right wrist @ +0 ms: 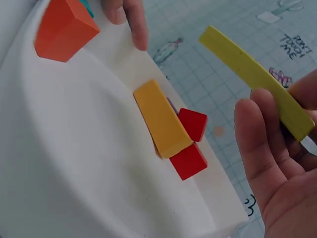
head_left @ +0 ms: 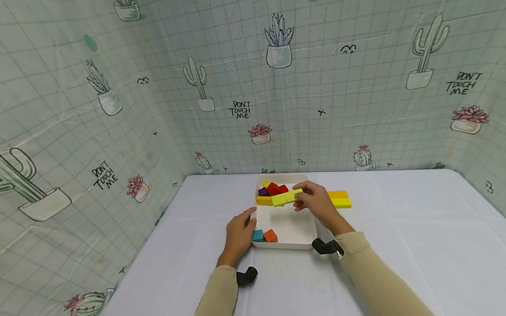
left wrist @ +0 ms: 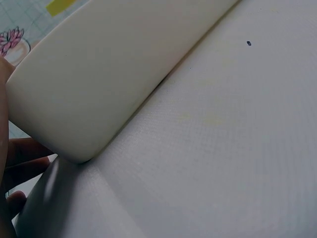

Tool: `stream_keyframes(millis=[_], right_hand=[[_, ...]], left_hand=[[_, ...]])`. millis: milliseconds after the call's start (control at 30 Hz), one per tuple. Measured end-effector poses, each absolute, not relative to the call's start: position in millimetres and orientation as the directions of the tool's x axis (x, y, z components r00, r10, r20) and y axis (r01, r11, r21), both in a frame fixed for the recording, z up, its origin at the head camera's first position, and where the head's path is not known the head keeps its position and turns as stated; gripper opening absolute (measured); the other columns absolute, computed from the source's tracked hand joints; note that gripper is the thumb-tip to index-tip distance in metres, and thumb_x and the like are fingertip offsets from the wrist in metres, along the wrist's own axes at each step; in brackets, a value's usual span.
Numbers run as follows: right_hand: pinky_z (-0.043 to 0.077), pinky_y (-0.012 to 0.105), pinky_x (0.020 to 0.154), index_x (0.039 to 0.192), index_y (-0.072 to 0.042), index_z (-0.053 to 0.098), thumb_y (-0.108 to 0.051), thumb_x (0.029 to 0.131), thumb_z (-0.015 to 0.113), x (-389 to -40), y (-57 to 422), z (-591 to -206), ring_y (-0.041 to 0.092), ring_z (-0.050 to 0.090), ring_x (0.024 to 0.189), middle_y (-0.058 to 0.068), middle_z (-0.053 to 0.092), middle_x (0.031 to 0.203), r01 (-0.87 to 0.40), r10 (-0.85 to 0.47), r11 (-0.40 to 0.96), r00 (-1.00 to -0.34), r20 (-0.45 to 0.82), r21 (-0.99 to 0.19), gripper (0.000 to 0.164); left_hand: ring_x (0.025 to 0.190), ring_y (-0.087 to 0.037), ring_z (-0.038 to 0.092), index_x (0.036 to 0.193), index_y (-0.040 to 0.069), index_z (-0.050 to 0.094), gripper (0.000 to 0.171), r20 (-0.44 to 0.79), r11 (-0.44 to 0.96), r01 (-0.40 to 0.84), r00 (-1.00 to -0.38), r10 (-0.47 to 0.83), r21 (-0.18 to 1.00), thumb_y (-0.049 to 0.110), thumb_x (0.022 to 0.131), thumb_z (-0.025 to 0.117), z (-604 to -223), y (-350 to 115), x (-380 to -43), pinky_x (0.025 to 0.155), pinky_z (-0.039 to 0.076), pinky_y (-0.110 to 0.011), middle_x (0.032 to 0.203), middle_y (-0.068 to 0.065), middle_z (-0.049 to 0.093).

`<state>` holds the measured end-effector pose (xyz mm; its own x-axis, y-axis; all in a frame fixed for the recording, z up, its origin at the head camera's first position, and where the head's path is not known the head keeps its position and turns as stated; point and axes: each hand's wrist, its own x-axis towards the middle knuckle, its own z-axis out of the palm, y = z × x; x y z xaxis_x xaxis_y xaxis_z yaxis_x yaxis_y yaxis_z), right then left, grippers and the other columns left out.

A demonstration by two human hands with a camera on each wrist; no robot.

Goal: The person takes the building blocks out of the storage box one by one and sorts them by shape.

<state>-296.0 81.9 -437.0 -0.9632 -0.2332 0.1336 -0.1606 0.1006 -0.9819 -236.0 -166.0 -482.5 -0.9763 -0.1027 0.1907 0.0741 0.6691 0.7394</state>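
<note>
My right hand [head_left: 316, 205] pinches a long yellow block [head_left: 285, 198] between thumb and fingers, raised over the far half of a white tray [head_left: 282, 246]. In the right wrist view the same yellow block [right wrist: 247, 69] slants out past the fingertips. My left hand [head_left: 238, 231] is at the tray's left side, its fingers relaxed against the rim. Below the held block, an orange-yellow block [right wrist: 161, 119] lies in the tray beside two red blocks [right wrist: 192, 124]. At the near left corner sit a teal block [head_left: 258, 235] and an orange block [head_left: 270, 236].
Right of the tray, partly behind my right hand, an orange-yellow block [head_left: 338, 194] and a yellow block [head_left: 341, 202] lie on the white tablecloth [head_left: 395, 245]. A purple block [head_left: 262, 192] sits at the tray's far left. A cactus-print curtain [head_left: 316, 87] stands behind the table.
</note>
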Motion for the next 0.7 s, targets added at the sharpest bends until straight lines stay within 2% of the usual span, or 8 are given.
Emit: stream_keyframes(millis=[300, 567, 700], right_hand=[[0.06, 0.043, 0.079, 0.124, -0.002, 0.066, -0.01, 0.099, 0.053, -287, 91, -439, 0.03, 0.066, 0.082, 0.018, 0.063, 0.11, -0.223, -0.176, 0.069, -0.962, 0.208, -0.972, 0.029], [0.059, 0.041, 0.081, 0.129, 0.004, 0.06, -0.014, 0.098, 0.062, -286, 99, -440, 0.034, 0.067, 0.087, 0.022, 0.057, 0.104, -0.163, -0.218, 0.028, -0.964, 0.154, -0.986, 0.036], [0.059, 0.038, 0.081, 0.131, 0.006, 0.057, -0.015, 0.098, 0.063, -285, 105, -438, 0.031, 0.068, 0.088, 0.022, 0.055, 0.104, -0.126, -0.211, -0.002, -0.97, 0.124, -0.992, 0.039]], left_hand=[[0.124, -0.028, 0.054, 0.141, 0.022, 0.06, 0.039, 0.188, 0.676, 0.071, -0.977, -0.102, 0.733, 0.026, 0.103, 0.055, -481, -166, -237, 0.106, 0.042, -0.053, 0.136, -0.007, 0.062], [0.122, -0.028, 0.055, 0.141, 0.022, 0.061, 0.039, 0.192, 0.677, 0.071, -0.976, -0.106, 0.732, 0.024, 0.102, 0.056, -482, -166, -235, 0.105, 0.043, -0.054, 0.134, -0.007, 0.063], [0.123, -0.029, 0.055, 0.141, 0.022, 0.06, 0.039, 0.191, 0.676, 0.07, -0.976, -0.106, 0.734, 0.024, 0.102, 0.056, -482, -165, -235, 0.105, 0.043, -0.054, 0.135, -0.007, 0.062]])
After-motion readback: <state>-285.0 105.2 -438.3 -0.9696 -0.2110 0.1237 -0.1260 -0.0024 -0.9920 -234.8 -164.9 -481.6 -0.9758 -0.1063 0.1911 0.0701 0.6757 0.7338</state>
